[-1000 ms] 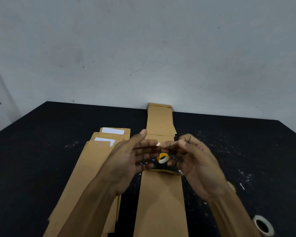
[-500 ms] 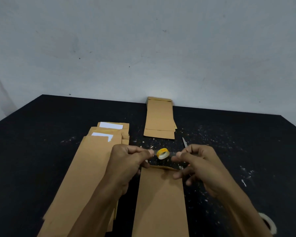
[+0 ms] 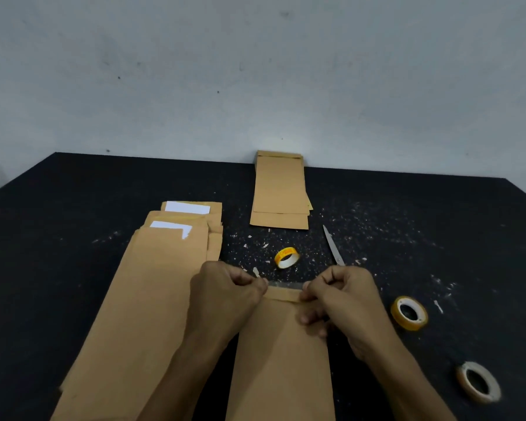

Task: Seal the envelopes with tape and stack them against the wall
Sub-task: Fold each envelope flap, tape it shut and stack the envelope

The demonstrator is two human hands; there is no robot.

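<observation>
A brown envelope [image 3: 281,360] lies lengthwise in front of me with its flap folded at the far end. A clear strip of tape [image 3: 286,285] is stretched just over that flap. My left hand [image 3: 225,291] pinches the strip's left end and my right hand [image 3: 342,294] pinches its right end, both low at the envelope's far edge. A stack of brown envelopes [image 3: 281,189] lies against the wall [image 3: 255,71]. To the left sits a pile of open envelopes [image 3: 152,284] with white paper showing.
A small yellow tape roll [image 3: 286,257] and scissors [image 3: 333,246] lie just beyond my hands. Two more tape rolls sit to the right, a yellow one [image 3: 409,313] and a white one [image 3: 479,381]. Paper scraps speckle the black table [image 3: 73,208].
Both hands came down from mid-air with the tape strip stretched between them, reaching the envelope's flap. The view tilted down, revealing the yellow roll on the right.
</observation>
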